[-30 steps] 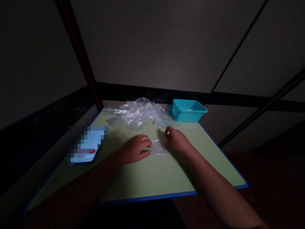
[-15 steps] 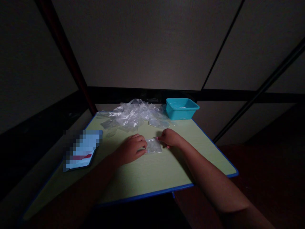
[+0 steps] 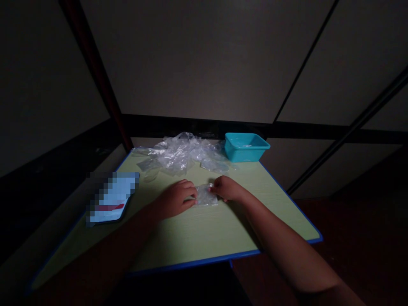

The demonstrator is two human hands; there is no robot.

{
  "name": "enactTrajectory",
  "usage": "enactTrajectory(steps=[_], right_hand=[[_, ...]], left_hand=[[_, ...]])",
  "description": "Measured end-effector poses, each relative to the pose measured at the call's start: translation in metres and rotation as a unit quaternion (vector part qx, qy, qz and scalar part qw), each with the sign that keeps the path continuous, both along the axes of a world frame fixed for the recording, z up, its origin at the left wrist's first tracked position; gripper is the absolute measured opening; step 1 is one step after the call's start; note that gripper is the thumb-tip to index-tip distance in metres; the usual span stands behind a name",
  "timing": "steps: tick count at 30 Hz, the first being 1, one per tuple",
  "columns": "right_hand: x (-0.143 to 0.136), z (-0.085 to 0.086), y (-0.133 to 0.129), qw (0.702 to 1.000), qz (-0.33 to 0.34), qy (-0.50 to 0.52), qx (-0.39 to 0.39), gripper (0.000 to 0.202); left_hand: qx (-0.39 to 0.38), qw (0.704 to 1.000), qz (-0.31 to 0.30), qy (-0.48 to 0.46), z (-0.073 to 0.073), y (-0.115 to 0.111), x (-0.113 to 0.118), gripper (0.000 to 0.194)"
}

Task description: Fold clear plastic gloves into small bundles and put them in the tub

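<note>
A small clear plastic bag (image 3: 206, 197) lies flat on the pale green table (image 3: 191, 238) between my hands. At its left edge, my left hand (image 3: 178, 198) is closed with thumb and fingers pinching the plastic. My right hand (image 3: 225, 188) is curled at the bag's upper right, its thumb and fingertip on the plastic. Behind them spreads a loose heap of clear plastic bags (image 3: 178, 154).
A turquoise plastic basket (image 3: 245, 155) stands at the back right of the table, something clear inside it. At the left edge rests a device with a lit screen (image 3: 111, 202), partly pixelated. Dark wall panels (image 3: 197, 63) rise behind the table.
My right thumb and fingertip have shifted slightly left and down, further onto the bag. My left hand stays at the bag's left edge. The view has tilted slightly.
</note>
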State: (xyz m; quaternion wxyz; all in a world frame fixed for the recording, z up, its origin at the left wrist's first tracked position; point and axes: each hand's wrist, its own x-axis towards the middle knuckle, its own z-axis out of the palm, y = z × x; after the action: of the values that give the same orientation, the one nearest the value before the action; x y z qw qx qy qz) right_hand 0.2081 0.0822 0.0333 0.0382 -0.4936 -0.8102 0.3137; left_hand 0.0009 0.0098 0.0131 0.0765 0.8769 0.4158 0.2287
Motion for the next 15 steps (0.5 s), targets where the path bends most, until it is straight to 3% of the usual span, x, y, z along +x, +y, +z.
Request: enactTrajectory(steps=[7, 12, 15], right_hand=[[0.000, -0.002, -0.001, 0.999, -0.002, 0.007, -0.034, 0.030], [0.001, 0.005, -0.004, 0.996, 0.030, 0.052, -0.060, 0.025], [0.001, 0.008, -0.006, 0.990, 0.064, 0.094, -0.084, 0.021]], left_hand=[[0.007, 1.000, 0.007, -0.006, -0.001, 0.000, 0.001, 0.010], [0.034, 0.994, 0.063, -0.082, -0.002, 0.003, 0.003, 0.035], [0.003, 0.991, 0.073, -0.110, -0.009, 0.009, 0.000, 0.040]])
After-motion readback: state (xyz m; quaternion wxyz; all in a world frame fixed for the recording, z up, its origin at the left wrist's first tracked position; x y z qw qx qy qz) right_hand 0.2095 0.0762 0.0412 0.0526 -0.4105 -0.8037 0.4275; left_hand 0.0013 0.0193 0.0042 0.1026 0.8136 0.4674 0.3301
